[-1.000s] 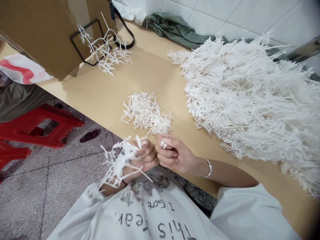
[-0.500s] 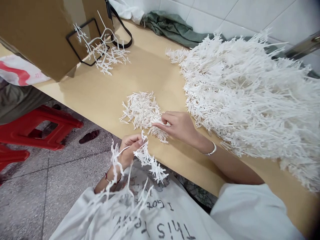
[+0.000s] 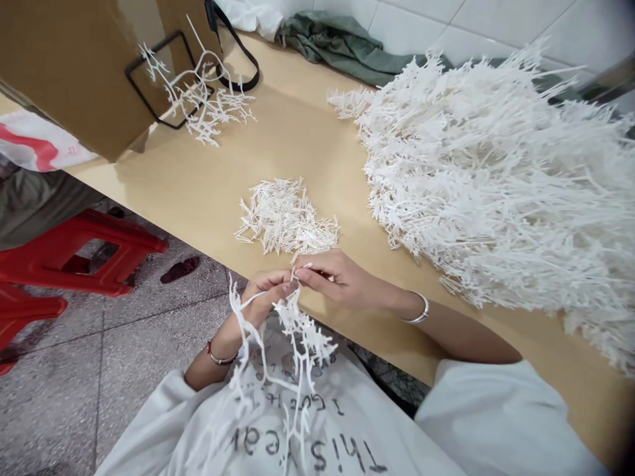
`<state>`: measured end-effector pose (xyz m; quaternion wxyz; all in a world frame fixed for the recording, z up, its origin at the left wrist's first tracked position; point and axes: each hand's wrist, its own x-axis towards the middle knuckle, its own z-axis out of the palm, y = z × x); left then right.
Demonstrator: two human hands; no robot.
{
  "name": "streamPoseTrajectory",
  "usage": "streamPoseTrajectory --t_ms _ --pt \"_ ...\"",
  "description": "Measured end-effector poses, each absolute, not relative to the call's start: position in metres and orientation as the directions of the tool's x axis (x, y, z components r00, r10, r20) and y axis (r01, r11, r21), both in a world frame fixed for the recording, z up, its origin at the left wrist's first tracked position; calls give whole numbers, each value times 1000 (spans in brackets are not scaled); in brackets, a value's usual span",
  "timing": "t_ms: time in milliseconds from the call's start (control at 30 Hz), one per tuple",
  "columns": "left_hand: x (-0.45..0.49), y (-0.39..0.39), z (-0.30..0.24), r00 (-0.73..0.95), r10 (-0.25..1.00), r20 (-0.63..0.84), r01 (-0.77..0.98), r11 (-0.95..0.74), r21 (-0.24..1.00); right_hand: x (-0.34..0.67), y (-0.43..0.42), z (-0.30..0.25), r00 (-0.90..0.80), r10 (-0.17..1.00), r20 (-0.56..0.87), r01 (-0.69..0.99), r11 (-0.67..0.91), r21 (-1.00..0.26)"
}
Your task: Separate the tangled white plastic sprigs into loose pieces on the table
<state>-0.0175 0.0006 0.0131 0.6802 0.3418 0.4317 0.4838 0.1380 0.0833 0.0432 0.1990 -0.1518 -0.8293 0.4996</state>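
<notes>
Gripped in the left hand [image 3: 262,301], fingers curled together: a branched white plastic sprue [image 3: 302,344], its lower limbs trailing over a white T-shirt [image 3: 297,430] with dark lettering. Pinched at the sprue's top, just beside the left hand: the right fingertips [image 3: 317,272], pressed together, with the right hand [image 3: 342,281] held over the table's edge. On the wrists, a silver bangle [image 3: 421,314] at right and a thin beaded bracelet [image 3: 221,359] at left.

Just beyond the hands, on a pale wooden tabletop [image 3: 297,145]: a small loose pile of short white plastic pieces [image 3: 285,218]. Farther right, a large heap of branched white plastic [image 3: 496,185], well apart from the pile. At upper left, a cardboard box [image 3: 74,66] blocking part of the table, with a black wire frame [image 3: 149,79] against it and a tangle of white sprues [image 3: 203,99] at its foot.

Behind the table, a green cloth [image 3: 337,46] against a white tile wall [image 3: 496,20]. Below the edge, a red plastic stool [image 3: 89,254] and a dark slipper [image 3: 179,270] on a speckled stone floor [image 3: 49,410].
</notes>
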Motion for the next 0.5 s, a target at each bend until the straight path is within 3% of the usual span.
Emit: streamPoseTrajectory --t_ms 133,267,400,500 --pt "-8 7 10 385 901 -199 -619 412 668 136 72 41 -853 510 109 -137 -16 -990" --pt "7 10 10 432 894 -120 -703 417 576 133 63 37 -873 487 -26 -237 -470 -850" --pt "17 5 7 442 886 -138 -742 448 499 133 61 35 -884 451 -126 -211 -624 -752" --pt "17 2 -1 278 941 -195 -795 339 503 135 62 40 -857 508 -80 -290 -606 -740"
